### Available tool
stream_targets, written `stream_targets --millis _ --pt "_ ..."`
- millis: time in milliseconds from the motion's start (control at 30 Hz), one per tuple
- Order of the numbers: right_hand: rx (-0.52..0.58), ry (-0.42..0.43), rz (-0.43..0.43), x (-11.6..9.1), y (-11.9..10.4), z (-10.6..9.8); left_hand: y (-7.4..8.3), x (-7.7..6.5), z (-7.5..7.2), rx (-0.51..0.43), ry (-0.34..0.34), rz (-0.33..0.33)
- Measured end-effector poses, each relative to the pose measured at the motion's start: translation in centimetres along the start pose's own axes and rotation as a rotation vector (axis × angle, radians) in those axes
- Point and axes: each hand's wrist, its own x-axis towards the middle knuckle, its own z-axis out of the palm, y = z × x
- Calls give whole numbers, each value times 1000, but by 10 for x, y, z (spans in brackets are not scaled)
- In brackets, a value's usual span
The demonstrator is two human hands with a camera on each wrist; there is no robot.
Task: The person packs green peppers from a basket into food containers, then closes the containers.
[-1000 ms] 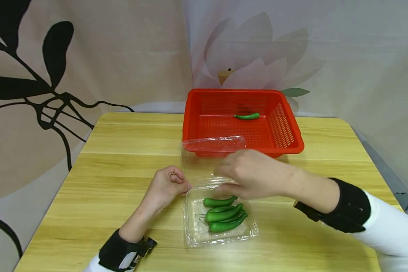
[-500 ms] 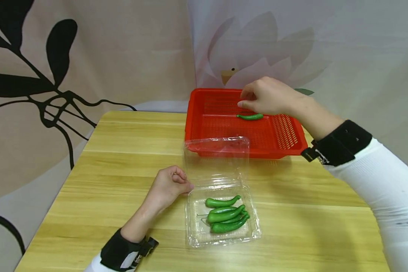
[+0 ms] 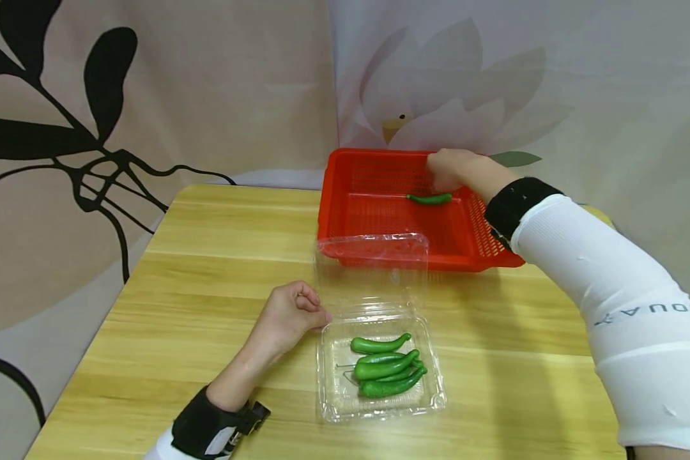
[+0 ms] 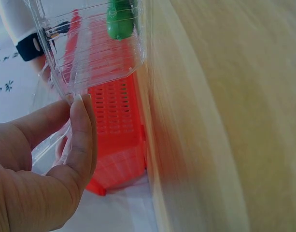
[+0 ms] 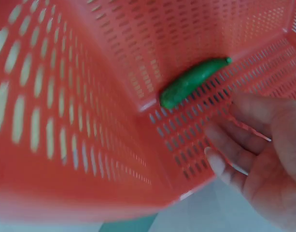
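My left hand (image 3: 290, 316) pinches the edge of a clear plastic clamshell box (image 3: 333, 409) near its hinge, between thumb and fingertips, as the left wrist view also shows. Several green chili peppers (image 3: 388, 370) lie in the box's near half, and its lid stands raised towards the basket. Over at the back, my right hand (image 5: 263, 150) reaches down into the red plastic basket (image 3: 336, 172). There a single green chili pepper (image 5: 193, 82) lies on the perforated floor, a short way from the fingertips. Nothing shows between the right hand's parted fingers.
The basket stands at the back of the wooden table (image 3: 236, 243), against a printed curtain (image 3: 264, 96). The lid (image 3: 370, 268) overlaps the basket's near rim in the head view. A black band sits on each wrist.
The right hand has moved from above the clamshell box, back and right, and down into the basket. The left hand keeps its hold on the box edge. The peppers lie as before.
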Motion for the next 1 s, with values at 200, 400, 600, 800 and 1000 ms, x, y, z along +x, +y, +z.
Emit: stream_targets --millis 200,400,600,800,1000 --pt "-16 -89 50 16 0 16 2 -2 0 14 -2 17" --pt "-100 -113 24 25 2 28 2 -2 0 26 -5 23" --pt "-91 -139 16 20 1 34 2 -2 1 34 -12 17" --pt "-34 -109 33 21 -1 39 1 -2 1 16 -10 4" --pt "2 -80 54 24 -3 43 0 -2 2 -5 -6 9"
